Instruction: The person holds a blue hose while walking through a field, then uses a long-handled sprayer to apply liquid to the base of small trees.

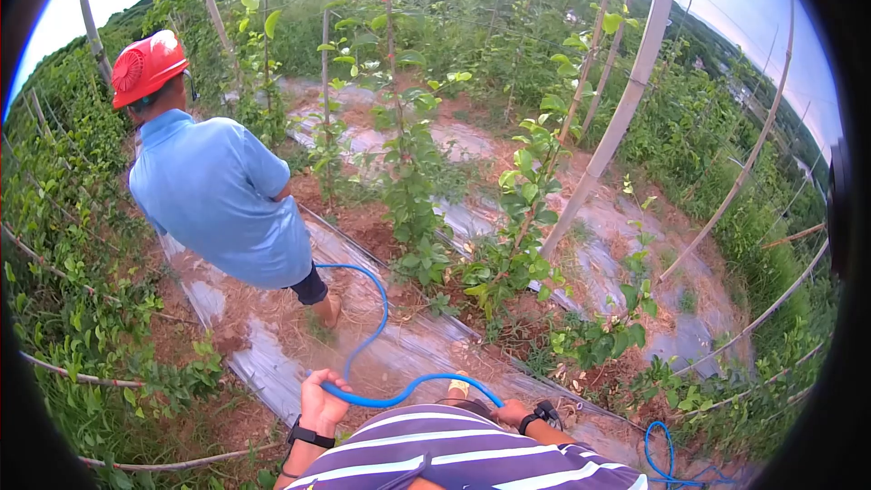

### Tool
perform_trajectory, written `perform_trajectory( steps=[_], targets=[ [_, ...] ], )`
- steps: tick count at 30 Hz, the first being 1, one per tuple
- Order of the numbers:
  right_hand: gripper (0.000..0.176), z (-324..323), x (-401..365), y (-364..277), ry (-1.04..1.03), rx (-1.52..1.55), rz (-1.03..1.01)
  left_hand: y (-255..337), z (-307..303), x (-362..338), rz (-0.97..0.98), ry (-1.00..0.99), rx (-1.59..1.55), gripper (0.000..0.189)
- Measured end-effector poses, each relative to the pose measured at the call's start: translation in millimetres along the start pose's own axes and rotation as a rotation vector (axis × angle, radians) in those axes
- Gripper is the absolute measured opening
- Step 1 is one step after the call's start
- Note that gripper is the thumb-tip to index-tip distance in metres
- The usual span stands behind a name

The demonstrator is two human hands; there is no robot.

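A blue hose (390, 399) runs across in front of my striped shirt. My left hand (322, 403) is closed around it near the bottom middle, a dark band on the wrist. To the right, close to my body, my right hand (513, 413) is closed at the point where the hose meets it; a watch is on that wrist. From my left hand the hose curves up and away toward a person (222, 191) in a blue shirt and red helmet, back turned to me. More blue hose (665, 454) lies looped on the ground at lower right.
Climbing plants (413, 204) stand in rows on poles, with a thick slanted post (617, 118) right of centre. Grey plastic sheeting (272, 358) and dry straw cover the soil. Bent bamboo poles (717, 209) and dense greenery line the right side.
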State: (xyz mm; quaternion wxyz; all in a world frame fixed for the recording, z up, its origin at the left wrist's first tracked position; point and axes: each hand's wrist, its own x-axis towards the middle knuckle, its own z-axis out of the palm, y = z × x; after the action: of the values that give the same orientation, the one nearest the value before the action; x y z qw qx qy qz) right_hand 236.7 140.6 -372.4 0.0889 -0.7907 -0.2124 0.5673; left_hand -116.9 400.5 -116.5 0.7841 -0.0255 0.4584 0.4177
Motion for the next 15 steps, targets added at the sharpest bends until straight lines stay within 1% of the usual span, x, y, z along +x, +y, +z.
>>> perform_trajectory(
  steps=[10,12,15],
  targets=[
    [0.029,-5.7,-12.2,-8.3,0.000,-0.015,-0.001,-1.2,-8.1,-0.4,0.021,0.000,0.008,0.012],
    [0.027,-3.5,-14.3,-7.9,0.033,-0.044,-0.005,-1.4,-9.1,-1.4,0.026,0.007,0.010,0.012],
    [0.024,-0.2,-17.4,-10.5,-0.014,-0.052,0.041,-0.9,-13.3,-2.9,0.025,0.014,0.011,0.012]
  ],
)
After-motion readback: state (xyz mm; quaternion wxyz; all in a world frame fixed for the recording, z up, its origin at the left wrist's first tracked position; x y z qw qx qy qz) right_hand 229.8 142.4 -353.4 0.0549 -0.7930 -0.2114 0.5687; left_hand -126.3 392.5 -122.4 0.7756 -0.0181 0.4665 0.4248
